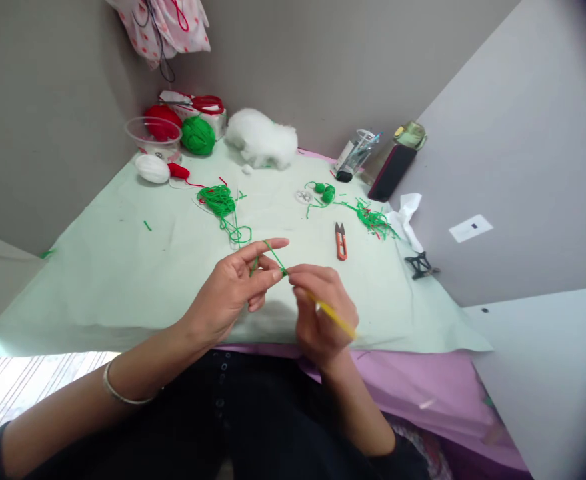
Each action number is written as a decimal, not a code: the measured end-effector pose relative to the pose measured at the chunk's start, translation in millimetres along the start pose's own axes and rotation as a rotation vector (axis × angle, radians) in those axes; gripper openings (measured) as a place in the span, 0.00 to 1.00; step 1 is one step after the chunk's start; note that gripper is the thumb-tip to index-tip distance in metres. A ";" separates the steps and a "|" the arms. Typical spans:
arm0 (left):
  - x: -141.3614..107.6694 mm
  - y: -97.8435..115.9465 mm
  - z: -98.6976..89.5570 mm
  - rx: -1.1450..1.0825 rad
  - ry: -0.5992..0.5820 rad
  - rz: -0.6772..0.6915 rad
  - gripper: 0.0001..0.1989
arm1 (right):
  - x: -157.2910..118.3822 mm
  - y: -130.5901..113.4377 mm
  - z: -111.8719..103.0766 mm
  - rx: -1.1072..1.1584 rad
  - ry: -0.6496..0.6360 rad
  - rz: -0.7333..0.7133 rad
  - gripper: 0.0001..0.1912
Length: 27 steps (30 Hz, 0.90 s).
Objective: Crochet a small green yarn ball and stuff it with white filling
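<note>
Between thumb and fingers my left hand [235, 283] pinches a small piece of green yarn work [283, 271]. A green strand [273, 252] runs from it over my raised left index finger. My right hand [325, 310] is closed around a crochet hook with a yellow handle [335, 317], slightly blurred. The hook's tip meets the yarn at my left fingertips and is hidden there. Behind my left hand lies a loose heap of green yarn [217, 200], with a strand trailing from it towards that hand.
Orange thread snips [341, 241] lie right of my hands, near green yarn scraps [375, 220] and small green balls [327, 193]. At the back stand white stuffing [263, 139], a green yarn ball [198, 136], a clear tub [153, 143] and a phone [393, 172]. Walls close the back and right.
</note>
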<state>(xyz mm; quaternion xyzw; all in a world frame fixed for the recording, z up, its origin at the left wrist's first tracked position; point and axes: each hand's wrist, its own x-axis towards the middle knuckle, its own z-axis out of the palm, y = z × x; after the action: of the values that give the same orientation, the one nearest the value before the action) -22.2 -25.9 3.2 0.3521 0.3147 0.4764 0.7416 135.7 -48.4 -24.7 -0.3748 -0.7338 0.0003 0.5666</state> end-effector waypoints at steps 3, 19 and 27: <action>1.1 -0.9 -0.7 -0.110 -0.029 -0.108 0.19 | -2.9 -0.6 3.0 -0.124 0.035 -0.070 0.16; 3.7 -2.0 -3.0 -0.198 -0.076 -0.175 0.15 | 1.5 4.6 4.2 0.202 0.169 0.236 0.11; -0.2 -1.8 -1.2 -0.065 -0.112 -0.106 0.16 | 11.5 0.9 1.7 0.491 0.079 0.396 0.08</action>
<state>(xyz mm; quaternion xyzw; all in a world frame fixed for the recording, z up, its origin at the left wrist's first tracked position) -22.3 -26.3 1.1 0.3365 0.2754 0.4260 0.7934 133.9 -40.7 -16.1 -0.3620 -0.6020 0.2733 0.6571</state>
